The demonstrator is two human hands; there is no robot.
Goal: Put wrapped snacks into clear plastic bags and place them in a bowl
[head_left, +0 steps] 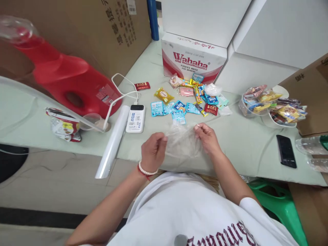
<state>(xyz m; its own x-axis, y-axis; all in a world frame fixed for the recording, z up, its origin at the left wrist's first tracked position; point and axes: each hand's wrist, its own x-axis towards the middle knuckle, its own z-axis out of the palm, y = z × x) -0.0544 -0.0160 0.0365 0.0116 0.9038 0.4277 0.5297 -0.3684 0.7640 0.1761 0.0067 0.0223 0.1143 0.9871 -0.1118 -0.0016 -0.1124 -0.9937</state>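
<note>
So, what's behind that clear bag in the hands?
Beyond the bag, held in the left hand and right hand, lie snack packets, then a Wahaha box. The bag's cloudy folds obscure details directly behind.

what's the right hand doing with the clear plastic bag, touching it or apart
Touching: the head view shows the right hand pinching the clear plastic bag at one edge.

Bright, diffuse light with wide-angle distortion
</note>
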